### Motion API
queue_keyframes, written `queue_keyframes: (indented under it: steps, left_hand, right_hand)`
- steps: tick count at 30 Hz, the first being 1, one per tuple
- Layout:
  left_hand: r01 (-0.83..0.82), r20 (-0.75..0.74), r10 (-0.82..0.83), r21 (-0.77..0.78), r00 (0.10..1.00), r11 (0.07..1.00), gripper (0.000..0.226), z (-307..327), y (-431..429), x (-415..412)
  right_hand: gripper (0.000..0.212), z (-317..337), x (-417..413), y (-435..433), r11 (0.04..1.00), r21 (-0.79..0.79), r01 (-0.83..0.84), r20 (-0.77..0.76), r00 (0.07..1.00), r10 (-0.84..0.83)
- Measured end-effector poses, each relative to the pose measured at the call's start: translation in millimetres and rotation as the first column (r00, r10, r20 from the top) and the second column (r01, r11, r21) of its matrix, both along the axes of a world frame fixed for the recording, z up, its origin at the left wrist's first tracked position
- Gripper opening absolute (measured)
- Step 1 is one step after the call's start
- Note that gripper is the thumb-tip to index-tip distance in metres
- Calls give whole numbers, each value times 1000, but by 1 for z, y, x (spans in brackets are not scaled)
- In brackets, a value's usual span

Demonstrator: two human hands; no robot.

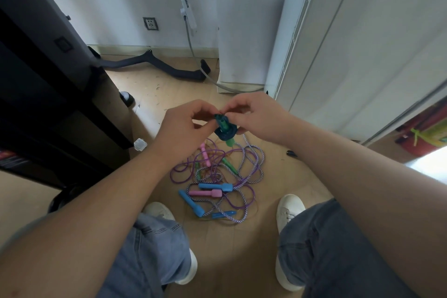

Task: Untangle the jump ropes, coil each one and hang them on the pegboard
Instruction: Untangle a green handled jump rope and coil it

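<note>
Pinching coiled green rope bundle (225, 128) w/ left hand (186, 126) & right hand (256, 118); tangled ropes (217, 181) on floor.

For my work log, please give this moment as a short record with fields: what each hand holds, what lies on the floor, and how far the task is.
left hand: left hand pinching the coiled rope bundle
right hand: right hand gripping the same bundle from the other side
bundle: dark blue cord wound around green handles, held above the floor
floor pile: tangled ropes between the white shoes, purple and striped cords
loose handles: pink handle, blue handle, others
pegboard: not in view
progress: one rope coiled, pile still tangled
</note>
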State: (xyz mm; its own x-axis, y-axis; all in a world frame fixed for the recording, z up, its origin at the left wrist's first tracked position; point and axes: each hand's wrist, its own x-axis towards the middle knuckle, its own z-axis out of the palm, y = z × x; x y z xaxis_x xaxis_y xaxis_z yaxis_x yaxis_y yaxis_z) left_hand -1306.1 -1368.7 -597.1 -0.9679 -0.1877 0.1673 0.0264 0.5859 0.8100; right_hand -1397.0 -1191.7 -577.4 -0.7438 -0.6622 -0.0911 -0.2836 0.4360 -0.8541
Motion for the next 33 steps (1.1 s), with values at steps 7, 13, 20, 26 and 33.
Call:
queue_keyframes:
  steps: [7,13,20,26,33]
  left_hand:
    - [7,-12,-7,6,1000,1000,20,0,3,1]
    - [-15,-33,15,9,999,1000,22,-1,2,0]
    - [-53,-48,56,61,997,997,20,-1,3,-2]
    - [-56,-45,59,70,997,996,16,0,3,-3]
    - [-51,-48,52,28,997,998,17,0,1,-2]
  right_hand:
    - [19,5,-5,8,1000,-7,-25,-20,999,25]
    - [22,-2,3,-2,994,-67,85,-51,995,-89]
    - [22,-2,5,-8,976,-124,181,15,983,-181]
    - [24,-3,10,-12,968,-149,200,21,980,-199]
    - [27,-5,7,-12,979,-128,161,100,984,-149]
